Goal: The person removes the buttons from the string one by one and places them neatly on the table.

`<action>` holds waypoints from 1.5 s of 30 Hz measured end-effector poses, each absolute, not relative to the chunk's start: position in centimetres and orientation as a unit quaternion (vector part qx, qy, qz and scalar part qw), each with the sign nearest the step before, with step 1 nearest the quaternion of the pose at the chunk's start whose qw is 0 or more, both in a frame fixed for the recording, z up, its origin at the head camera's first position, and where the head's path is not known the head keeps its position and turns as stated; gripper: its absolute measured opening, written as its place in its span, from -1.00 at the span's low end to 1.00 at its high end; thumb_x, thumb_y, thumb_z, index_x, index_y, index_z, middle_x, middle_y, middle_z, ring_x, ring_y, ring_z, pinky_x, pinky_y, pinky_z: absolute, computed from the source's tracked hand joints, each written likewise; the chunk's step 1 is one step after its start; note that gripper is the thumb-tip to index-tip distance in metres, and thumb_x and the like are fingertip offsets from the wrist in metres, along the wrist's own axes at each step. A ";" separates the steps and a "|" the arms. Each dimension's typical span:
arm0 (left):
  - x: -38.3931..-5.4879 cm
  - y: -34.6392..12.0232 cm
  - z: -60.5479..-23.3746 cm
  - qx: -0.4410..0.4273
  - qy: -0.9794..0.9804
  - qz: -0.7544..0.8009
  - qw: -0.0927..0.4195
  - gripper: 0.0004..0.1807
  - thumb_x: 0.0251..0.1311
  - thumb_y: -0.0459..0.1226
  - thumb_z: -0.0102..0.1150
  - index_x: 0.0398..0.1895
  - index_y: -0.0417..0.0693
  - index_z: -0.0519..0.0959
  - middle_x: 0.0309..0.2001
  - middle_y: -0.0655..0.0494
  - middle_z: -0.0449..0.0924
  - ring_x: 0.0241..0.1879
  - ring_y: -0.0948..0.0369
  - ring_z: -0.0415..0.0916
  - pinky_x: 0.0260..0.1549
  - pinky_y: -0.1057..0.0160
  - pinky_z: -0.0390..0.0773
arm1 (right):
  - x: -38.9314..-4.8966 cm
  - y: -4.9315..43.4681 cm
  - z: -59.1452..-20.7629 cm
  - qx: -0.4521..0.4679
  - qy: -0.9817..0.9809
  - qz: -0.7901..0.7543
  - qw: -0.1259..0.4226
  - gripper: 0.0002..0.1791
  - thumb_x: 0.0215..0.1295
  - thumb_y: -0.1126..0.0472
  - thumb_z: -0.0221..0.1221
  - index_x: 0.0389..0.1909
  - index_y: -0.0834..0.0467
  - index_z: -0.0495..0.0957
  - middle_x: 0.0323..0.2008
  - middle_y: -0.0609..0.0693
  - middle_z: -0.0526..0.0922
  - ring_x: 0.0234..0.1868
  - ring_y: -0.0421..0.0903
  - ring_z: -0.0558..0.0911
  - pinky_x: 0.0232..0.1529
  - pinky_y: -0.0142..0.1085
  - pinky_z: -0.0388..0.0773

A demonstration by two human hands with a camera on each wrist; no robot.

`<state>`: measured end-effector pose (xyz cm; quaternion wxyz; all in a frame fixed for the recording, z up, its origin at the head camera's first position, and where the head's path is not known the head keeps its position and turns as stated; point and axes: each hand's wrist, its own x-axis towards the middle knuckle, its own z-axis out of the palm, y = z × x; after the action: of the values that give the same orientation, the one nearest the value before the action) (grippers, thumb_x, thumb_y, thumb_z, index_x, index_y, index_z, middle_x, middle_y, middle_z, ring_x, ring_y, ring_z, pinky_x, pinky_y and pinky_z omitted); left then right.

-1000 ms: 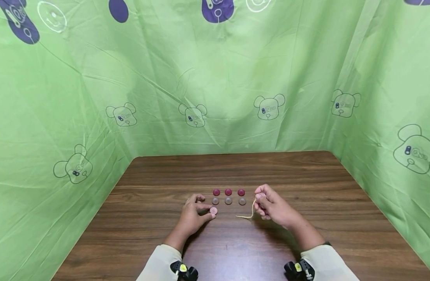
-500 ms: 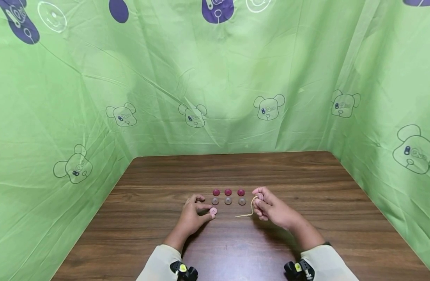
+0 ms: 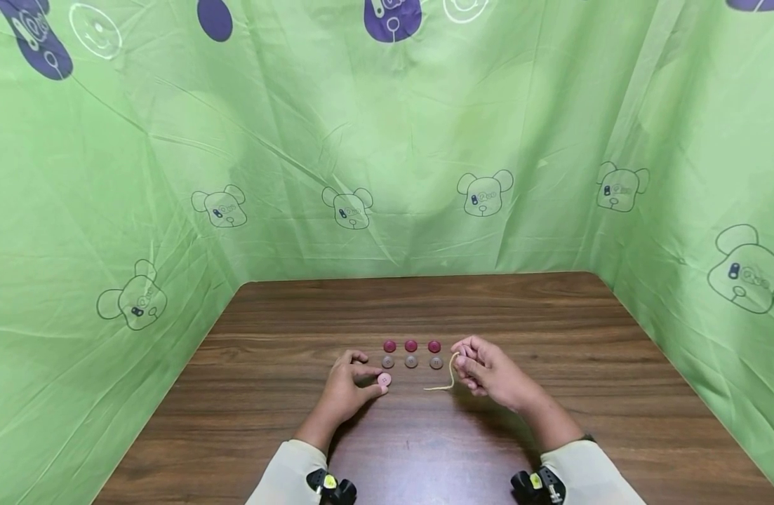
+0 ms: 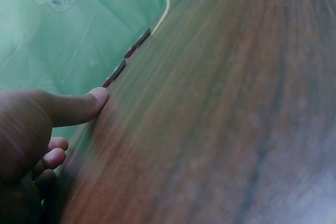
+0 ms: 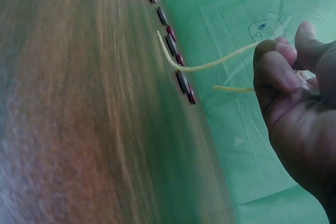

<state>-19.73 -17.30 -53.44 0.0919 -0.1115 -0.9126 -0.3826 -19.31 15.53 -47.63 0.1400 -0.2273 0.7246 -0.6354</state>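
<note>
A pink button [image 3: 384, 379] lies on the table between the thumb and forefinger of my left hand [image 3: 349, 389], which pinches its edge. The left wrist view shows that thumb low against the tabletop. My right hand [image 3: 490, 372] is raised over the table and pinches a yellow cord [image 3: 452, 375] between curled fingers. The cord hangs down, and its end lies on the wood. In the right wrist view a second short piece of yellow cord [image 5: 233, 88] sticks out below the fingers. The curled fingers hide the gripped part.
Between the hands sit two rows of buttons: dark red ones [image 3: 411, 346] behind, grey-brown ones [image 3: 411, 361] in front. The wooden table [image 3: 399, 449] ends at a green printed curtain [image 3: 412, 140] at the back and sides.
My right hand has shifted slightly left, and the upper part of the cord has moved with it. The left hand and the pink button have stayed put.
</note>
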 end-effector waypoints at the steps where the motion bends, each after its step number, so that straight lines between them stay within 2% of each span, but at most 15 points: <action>1: -19.7 -17.3 -53.5 -0.114 -0.912 -0.384 0.094 -0.67 0.04 -0.17 0.74 -0.11 0.02 0.91 0.14 -0.10 0.62 0.18 -0.03 0.52 0.23 -0.14 0.50 | -19.3 15.5 -47.6 -0.223 0.727 -0.635 0.135 -0.71 0.72 0.34 -0.01 0.24 0.48 0.32 -0.41 -0.01 0.47 -0.51 -0.26 0.42 -0.55 -0.47 0.35; 7: -19.8 -17.3 -53.6 -0.115 -0.908 -0.388 0.105 -0.64 0.00 -0.20 0.76 -0.10 0.00 0.90 0.12 -0.11 0.61 0.14 -0.01 0.55 0.20 -0.10 0.54 | -19.5 15.7 -47.7 -0.189 0.737 -0.638 0.121 -0.64 0.60 0.33 0.21 0.22 0.48 0.44 -0.33 -0.01 0.63 -0.53 -0.29 0.45 -0.56 -0.47 0.38; 13: -19.9 -17.3 -53.6 -0.102 -0.905 -0.400 0.101 -0.62 0.03 -0.17 0.75 -0.06 0.00 0.89 0.13 -0.08 0.60 0.14 0.02 0.55 0.20 -0.10 0.55 | -19.5 15.8 -47.8 -0.189 0.717 -0.660 0.121 -0.58 0.55 0.32 0.28 0.19 0.54 0.41 -0.29 -0.02 0.76 -0.56 -0.30 0.46 -0.58 -0.49 0.37; 17: -19.7 -17.2 -53.3 -0.079 -0.897 -0.423 0.097 -0.59 0.07 -0.10 0.73 -0.02 -0.02 0.88 0.13 -0.04 0.60 0.16 0.02 0.54 0.24 -0.12 0.54 | -19.5 15.8 -47.9 -0.193 0.707 -0.669 0.119 -0.61 0.51 0.32 0.32 0.11 0.52 0.44 -0.32 -0.05 0.77 -0.58 -0.31 0.46 -0.60 -0.49 0.36; 20: -19.6 -17.1 -53.1 -0.071 -0.891 -0.435 0.110 -0.54 0.06 -0.07 0.74 0.00 -0.07 0.87 0.10 -0.02 0.60 0.14 0.02 0.55 0.20 -0.09 0.56 | -19.5 15.7 -48.0 -0.200 0.703 -0.672 0.117 -0.65 0.50 0.33 0.32 0.07 0.51 0.47 -0.33 -0.04 0.77 -0.59 -0.32 0.45 -0.61 -0.49 0.36; 25: -19.7 -17.0 -52.9 -0.065 -0.883 -0.443 0.140 -0.48 0.01 -0.10 0.77 0.04 -0.11 0.85 0.07 -0.01 0.60 0.05 0.01 0.62 0.07 -0.03 0.66 | -19.4 15.6 -47.9 -0.207 0.701 -0.673 0.114 -0.66 0.52 0.33 0.30 0.06 0.53 0.47 -0.34 -0.05 0.76 -0.59 -0.33 0.44 -0.61 -0.49 0.35; 34: -19.7 -17.0 -53.0 -0.081 -0.861 -0.464 0.189 -0.51 0.08 -0.19 0.72 0.06 -0.22 0.82 0.05 -0.06 0.59 -0.05 -0.07 0.63 -0.09 0.05 0.70 | -19.4 15.5 -47.7 -0.178 0.715 -0.665 0.118 -0.60 0.49 0.35 0.32 0.10 0.59 0.48 -0.38 -0.10 0.70 -0.58 -0.33 0.44 -0.60 -0.50 0.35; 41: -19.4 -16.1 -52.4 -0.093 -0.852 -0.459 0.233 -0.53 0.05 -0.24 0.73 0.05 -0.19 0.83 0.05 -0.03 0.65 0.05 -0.01 0.63 0.06 0.09 0.59 | -19.4 15.5 -47.6 -0.175 0.712 -0.669 0.122 -0.73 0.51 0.40 0.27 0.08 0.51 0.56 -0.44 -0.09 0.66 -0.57 -0.33 0.45 -0.60 -0.49 0.36; 45: -19.0 -15.2 -51.9 -0.106 -0.845 -0.469 0.235 -0.55 0.06 -0.25 0.72 0.06 -0.11 0.84 0.03 0.02 0.66 0.11 0.04 0.63 0.16 0.13 0.54 | -19.5 15.5 -47.6 -0.172 0.709 -0.672 0.125 -0.70 0.52 0.40 0.26 0.13 0.53 0.57 -0.45 -0.10 0.68 -0.58 -0.34 0.45 -0.60 -0.50 0.35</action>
<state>-18.96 -15.16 -51.89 0.2354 -0.1062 -0.8448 -0.4686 -19.47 15.46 -47.62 0.1255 -0.1721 0.7093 -0.6719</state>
